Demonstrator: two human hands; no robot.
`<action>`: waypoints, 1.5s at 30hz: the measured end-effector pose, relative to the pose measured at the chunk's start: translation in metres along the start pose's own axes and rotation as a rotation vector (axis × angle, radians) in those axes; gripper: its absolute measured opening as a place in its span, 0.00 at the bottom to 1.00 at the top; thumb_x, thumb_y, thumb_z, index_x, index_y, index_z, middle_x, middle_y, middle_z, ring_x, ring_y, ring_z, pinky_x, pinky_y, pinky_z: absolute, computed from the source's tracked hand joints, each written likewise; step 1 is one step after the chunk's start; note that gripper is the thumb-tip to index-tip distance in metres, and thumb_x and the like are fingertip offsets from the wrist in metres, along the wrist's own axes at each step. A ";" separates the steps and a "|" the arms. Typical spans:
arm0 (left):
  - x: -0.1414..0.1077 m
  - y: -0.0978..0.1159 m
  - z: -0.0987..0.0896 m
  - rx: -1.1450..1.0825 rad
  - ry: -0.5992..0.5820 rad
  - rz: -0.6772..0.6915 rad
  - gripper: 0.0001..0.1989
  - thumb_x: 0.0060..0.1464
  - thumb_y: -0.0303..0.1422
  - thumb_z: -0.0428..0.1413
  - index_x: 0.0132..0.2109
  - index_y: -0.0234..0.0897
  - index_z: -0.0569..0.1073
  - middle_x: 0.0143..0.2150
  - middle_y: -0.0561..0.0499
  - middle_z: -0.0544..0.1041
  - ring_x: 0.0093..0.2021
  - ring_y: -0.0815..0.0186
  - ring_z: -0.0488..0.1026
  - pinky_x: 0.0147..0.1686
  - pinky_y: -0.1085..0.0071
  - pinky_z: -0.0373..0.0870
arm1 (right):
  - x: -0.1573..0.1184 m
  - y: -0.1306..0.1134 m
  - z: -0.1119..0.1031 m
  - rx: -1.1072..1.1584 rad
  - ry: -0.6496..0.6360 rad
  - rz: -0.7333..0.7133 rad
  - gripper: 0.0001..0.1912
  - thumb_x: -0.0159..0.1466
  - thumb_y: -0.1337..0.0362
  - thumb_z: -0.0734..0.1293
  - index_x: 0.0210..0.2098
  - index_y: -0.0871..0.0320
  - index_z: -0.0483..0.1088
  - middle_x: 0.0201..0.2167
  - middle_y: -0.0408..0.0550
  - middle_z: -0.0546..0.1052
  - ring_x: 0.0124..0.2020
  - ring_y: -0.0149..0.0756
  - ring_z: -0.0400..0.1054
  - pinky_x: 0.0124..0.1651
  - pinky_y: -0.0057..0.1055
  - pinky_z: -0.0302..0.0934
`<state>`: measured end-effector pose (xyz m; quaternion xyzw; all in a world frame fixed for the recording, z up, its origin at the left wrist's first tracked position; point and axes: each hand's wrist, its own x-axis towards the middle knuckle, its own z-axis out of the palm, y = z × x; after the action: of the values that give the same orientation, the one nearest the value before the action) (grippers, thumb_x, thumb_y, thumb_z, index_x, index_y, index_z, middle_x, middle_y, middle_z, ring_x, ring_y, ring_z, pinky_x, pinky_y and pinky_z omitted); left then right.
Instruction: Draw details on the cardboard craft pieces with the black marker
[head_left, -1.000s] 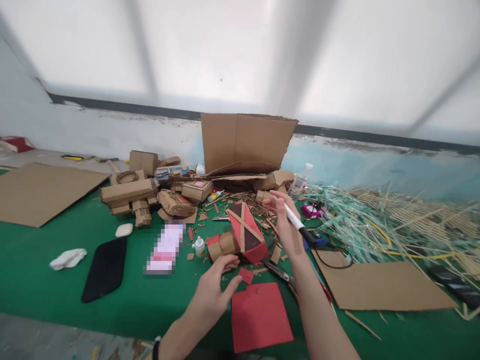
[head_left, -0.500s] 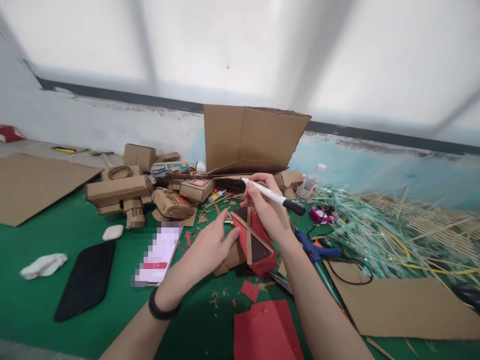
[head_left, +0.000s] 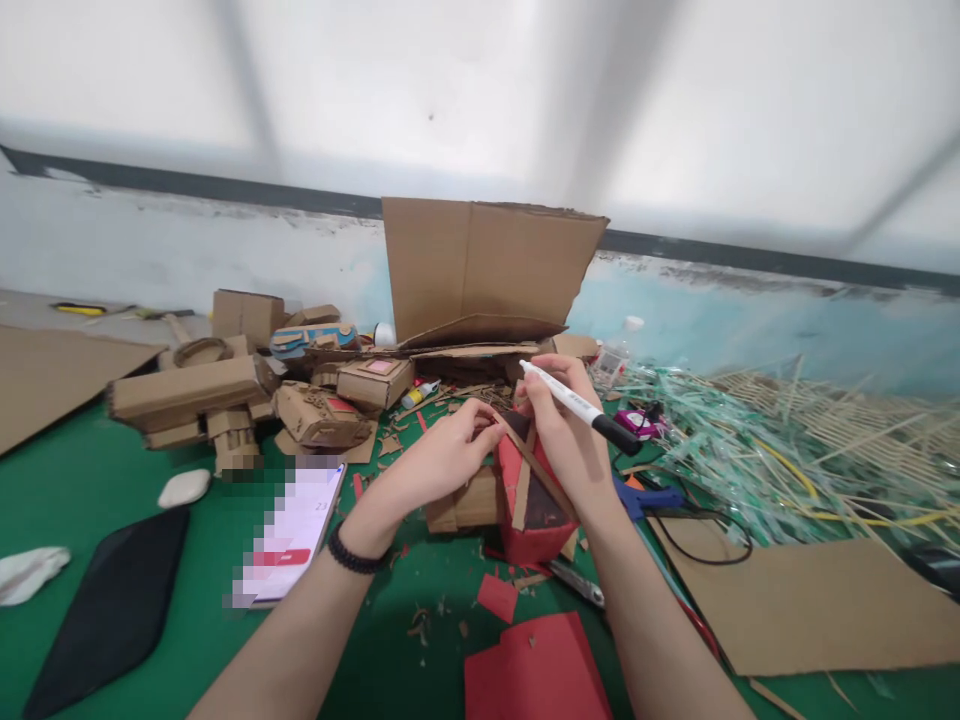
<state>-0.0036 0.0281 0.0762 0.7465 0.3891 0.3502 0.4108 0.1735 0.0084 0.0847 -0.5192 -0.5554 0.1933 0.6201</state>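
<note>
Rn R hand (head_left: pixel 562 432) grips 1 marker (head_left: pixel 571 398), L hand (head_left: pixel 456 458) pinches 1 red box (head_left: pixel 536 545) @ far edge; tabletop (head_left: pixel 401 682) open L of 1 lg red card (head_left: pixel 536 675).

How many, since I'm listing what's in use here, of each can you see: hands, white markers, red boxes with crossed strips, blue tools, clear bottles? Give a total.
Hands (left hand, right hand): 2
White marker: 1
Red box with crossed strips: 1
Blue tool: 1
Clear bottle: 1
Total: 6
</note>
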 end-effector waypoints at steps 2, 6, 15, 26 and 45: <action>0.011 0.002 0.003 0.030 -0.034 -0.014 0.12 0.67 0.45 0.59 0.47 0.42 0.79 0.42 0.45 0.87 0.44 0.51 0.83 0.47 0.61 0.77 | 0.006 0.002 -0.003 0.002 -0.014 0.015 0.14 0.72 0.48 0.68 0.46 0.52 0.73 0.29 0.40 0.79 0.29 0.36 0.73 0.35 0.32 0.65; 0.029 0.000 0.003 0.075 -0.106 -0.024 0.12 0.65 0.44 0.62 0.46 0.41 0.79 0.43 0.46 0.86 0.42 0.52 0.82 0.43 0.63 0.75 | 0.023 0.008 -0.006 -0.044 -0.035 0.027 0.20 0.70 0.43 0.69 0.33 0.53 0.73 0.21 0.38 0.72 0.23 0.34 0.67 0.29 0.31 0.58; 0.046 0.000 -0.024 0.227 -0.251 0.039 0.16 0.62 0.49 0.63 0.44 0.41 0.80 0.42 0.47 0.86 0.39 0.55 0.82 0.36 0.67 0.72 | 0.033 0.009 0.007 -0.101 0.006 -0.016 0.23 0.69 0.41 0.69 0.30 0.53 0.69 0.21 0.40 0.75 0.23 0.36 0.70 0.33 0.32 0.59; 0.048 -0.001 -0.039 0.278 -0.392 -0.099 0.22 0.59 0.54 0.62 0.48 0.41 0.73 0.41 0.47 0.84 0.42 0.54 0.82 0.38 0.64 0.74 | 0.030 0.001 0.016 -0.277 -0.105 0.059 0.15 0.69 0.53 0.68 0.28 0.53 0.70 0.23 0.43 0.79 0.27 0.38 0.73 0.34 0.32 0.57; 0.049 0.005 -0.038 0.305 -0.382 -0.133 0.28 0.54 0.60 0.61 0.47 0.41 0.72 0.42 0.46 0.82 0.44 0.51 0.80 0.40 0.62 0.75 | 0.031 0.001 0.017 -0.321 -0.117 0.070 0.13 0.67 0.54 0.68 0.29 0.53 0.71 0.22 0.42 0.76 0.27 0.38 0.70 0.34 0.32 0.55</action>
<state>-0.0117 0.0820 0.1061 0.8251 0.4011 0.1125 0.3816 0.1680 0.0419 0.0962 -0.6184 -0.5958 0.1532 0.4890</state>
